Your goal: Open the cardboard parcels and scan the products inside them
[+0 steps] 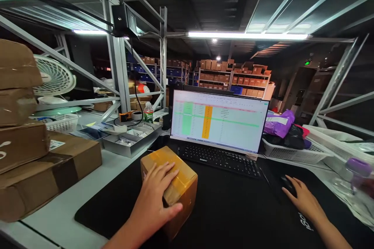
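Through the head camera I see, largest first, a grey metal rack frame (117, 70) rising over a pale grey worktable (66, 204). A broad black desk mat (233, 210) covers much of the tabletop before me. On my left, a long brown cardboard carton (78, 159) lies beside other stacked cartons. At the back of the mat stands a wide flat monitor (224, 126) showing a spreadsheet with green and orange columns. Right of it, a white perforated plastic basket (298, 155) holds purple and black bags; on the other side sits a shallow grey metal tray (133, 149) of small items. A slim black keyboard (217, 160) lies below the screen.

The small brown cardboard box with yellowish tape over its top (184, 177) is over the mat, left of centre, nearer me than the keyboard. My left hand (156, 190) is spread wide on it, fingers across the taped top, thumb splayed at the near edge; I cannot tell whether it grips the box or merely rests there. My right hand (304, 198), well apart, curves loosely around a small black computer mouse (288, 186) on the mat's right side.
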`<state>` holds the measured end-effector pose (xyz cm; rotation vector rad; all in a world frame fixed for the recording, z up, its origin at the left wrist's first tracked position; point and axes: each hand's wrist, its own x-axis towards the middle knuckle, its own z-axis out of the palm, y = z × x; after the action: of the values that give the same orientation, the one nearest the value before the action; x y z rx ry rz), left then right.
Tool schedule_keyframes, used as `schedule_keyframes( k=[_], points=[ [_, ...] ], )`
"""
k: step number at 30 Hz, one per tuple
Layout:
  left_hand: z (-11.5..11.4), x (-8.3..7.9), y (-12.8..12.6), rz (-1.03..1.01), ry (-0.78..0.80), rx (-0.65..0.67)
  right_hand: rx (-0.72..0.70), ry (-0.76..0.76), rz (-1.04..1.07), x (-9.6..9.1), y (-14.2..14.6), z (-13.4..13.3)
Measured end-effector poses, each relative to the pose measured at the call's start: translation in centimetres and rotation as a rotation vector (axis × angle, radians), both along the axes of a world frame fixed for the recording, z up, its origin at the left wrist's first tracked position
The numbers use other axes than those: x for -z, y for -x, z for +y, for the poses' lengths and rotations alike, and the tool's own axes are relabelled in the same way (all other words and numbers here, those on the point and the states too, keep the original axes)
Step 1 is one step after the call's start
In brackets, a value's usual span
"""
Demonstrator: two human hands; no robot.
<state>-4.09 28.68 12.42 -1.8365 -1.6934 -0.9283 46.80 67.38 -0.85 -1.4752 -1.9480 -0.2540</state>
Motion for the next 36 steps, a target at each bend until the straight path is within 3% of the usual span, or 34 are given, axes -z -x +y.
schedule_keyframes(
  k=[4, 10, 21, 31, 36],
  points=[
    [0.2, 1.7, -0.5, -0.034, -0.122, -0.089, -0.149, 0.089, 0.054, 2.1, 0.0, 2.4],
    [0.4, 3.2, -0.6, -0.036, -0.255, -0.012, -0.210, 0.085, 0.068, 2.6, -0.4, 2.7],
    [-1.8, 0.6, 0.2, 0.172, -0.326, 0.032, -0.170, 0.120, 0.058, 4.2, -1.1, 4.5],
    [-4.6, 2.3, 1.5, 0.243, -0.216, 0.000, -0.141, 0.102, 0.039, 4.2, -0.8, 4.8],
    [-5.4, 1.2, 1.4, 0.260, -0.182, -0.014, -0.138, 0.103, 0.034, 3.7, -0.6, 4.4]
  ],
)
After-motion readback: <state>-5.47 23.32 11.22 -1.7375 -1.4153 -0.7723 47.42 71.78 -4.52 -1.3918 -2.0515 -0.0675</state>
